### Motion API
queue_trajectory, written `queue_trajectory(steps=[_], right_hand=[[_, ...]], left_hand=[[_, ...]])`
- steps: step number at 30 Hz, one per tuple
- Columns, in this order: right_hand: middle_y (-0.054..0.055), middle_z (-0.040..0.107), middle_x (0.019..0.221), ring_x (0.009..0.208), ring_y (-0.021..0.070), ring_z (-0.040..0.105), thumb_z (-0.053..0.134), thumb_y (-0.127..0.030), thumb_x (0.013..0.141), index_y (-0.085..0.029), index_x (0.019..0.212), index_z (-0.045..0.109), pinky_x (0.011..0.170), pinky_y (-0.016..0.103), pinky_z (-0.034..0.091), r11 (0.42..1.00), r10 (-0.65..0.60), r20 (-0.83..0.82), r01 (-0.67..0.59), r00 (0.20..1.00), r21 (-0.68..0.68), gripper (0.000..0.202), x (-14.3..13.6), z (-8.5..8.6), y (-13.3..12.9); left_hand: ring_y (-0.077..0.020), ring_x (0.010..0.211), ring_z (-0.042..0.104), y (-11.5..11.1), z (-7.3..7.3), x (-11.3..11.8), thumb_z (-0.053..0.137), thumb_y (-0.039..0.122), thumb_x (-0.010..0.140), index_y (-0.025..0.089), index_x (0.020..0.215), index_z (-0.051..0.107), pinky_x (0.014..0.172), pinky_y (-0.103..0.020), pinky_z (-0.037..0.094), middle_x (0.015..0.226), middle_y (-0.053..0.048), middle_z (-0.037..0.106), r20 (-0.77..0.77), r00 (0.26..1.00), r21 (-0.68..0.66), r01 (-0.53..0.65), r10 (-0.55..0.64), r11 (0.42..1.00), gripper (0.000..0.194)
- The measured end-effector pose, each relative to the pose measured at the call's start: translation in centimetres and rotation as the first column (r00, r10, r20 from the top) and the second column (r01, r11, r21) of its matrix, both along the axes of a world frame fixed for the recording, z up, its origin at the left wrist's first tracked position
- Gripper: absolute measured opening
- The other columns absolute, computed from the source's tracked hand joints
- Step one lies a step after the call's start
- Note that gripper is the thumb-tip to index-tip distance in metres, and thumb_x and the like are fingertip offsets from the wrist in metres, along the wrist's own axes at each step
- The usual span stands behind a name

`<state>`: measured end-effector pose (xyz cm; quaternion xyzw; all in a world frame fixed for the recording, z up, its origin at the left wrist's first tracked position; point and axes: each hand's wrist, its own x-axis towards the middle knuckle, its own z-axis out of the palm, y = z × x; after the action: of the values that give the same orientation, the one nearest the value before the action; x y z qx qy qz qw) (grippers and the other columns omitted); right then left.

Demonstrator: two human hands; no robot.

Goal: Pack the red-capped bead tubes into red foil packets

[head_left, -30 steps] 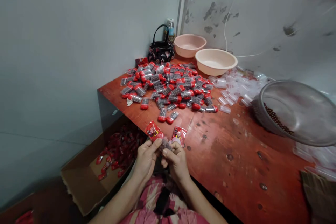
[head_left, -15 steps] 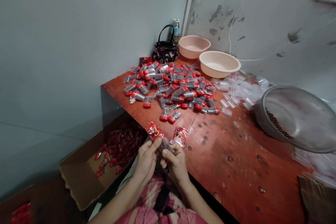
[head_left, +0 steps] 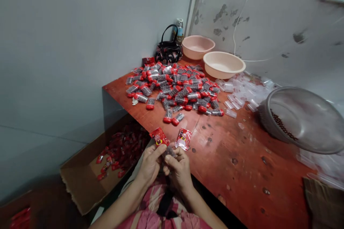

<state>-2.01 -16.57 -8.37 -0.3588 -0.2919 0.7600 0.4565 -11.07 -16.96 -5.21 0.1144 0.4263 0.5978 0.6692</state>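
My left hand (head_left: pixel 150 162) is closed, its thumb pressed on the lower end of a red printed packet (head_left: pixel 159 136). A small clear tube of dark balls (head_left: pixel 170 152) sits right against that packet, pinched by my right hand (head_left: pixel 178 168). Whether the tube is partly inside the packet I cannot tell. Another red packet (head_left: pixel 184 139) lies on the table just beyond my right fingers. Two red-capped tubes of dark balls (head_left: pixel 177 118) lie a little farther off, in front of a large heap of the same tubes (head_left: pixel 185 89).
On the red table (head_left: pixel 215 171) stand a pink basin (head_left: pixel 198 47), a cream basin (head_left: pixel 224 65) and a grey bowl (head_left: pixel 301 121) with brown balls. Clear empty tubes (head_left: pixel 242 91) are scattered nearby. A black handbag (head_left: pixel 168 52) stands at the back. Below left is a cardboard box (head_left: pixel 83 186) of red packets.
Both hands keep their hold on the packet and tube, with only small finger movements. The view has shifted slightly.
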Motion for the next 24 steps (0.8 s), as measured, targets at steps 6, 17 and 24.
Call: queue_trajectory(steps=[6,17,24], right_hand=[[-0.006,0.057,0.047,0.035,0.0081,0.051,0.071,-0.024,0.065,-0.018,0.070,0.044,0.036,0.016,0.041,0.999,-0.012,0.073,0.009,0.997,0.044,0.028,0.1,0.4,1.0],[-0.002,0.064,0.059,0.047,0.0115,0.061,0.065,-0.030,0.072,-0.018,0.080,0.050,0.048,0.022,0.051,0.969,0.239,0.065,-0.242,0.969,0.042,0.020,0.0,0.8,1.4],[-0.004,0.062,0.057,0.044,0.0119,0.058,0.068,-0.030,0.068,-0.019,0.073,0.047,0.043,0.023,0.048,0.978,0.193,0.149,-0.202,0.970,0.051,0.025,-0.7,1.0,1.4]], left_hand=[[-0.0040,0.033,0.036,0.0,0.1,0.7,0.073,0.030,0.060,0.010,0.061,0.061,0.032,-0.016,0.031,0.042,0.005,0.046,-0.048,0.995,-0.086,-0.087,0.083,0.993,0.023],[-0.0060,0.044,0.043,-1.6,-0.1,-1.5,0.069,0.024,0.067,0.007,0.071,0.065,0.042,-0.019,0.035,0.052,0.000,0.051,0.127,0.990,-0.074,-0.057,0.066,0.996,0.018],[-0.0125,0.057,0.058,-1.8,-0.9,-2.7,0.067,0.021,0.069,0.010,0.074,0.064,0.052,-0.023,0.047,0.066,-0.006,0.064,0.142,0.965,-0.072,-0.212,0.221,0.975,0.013]])
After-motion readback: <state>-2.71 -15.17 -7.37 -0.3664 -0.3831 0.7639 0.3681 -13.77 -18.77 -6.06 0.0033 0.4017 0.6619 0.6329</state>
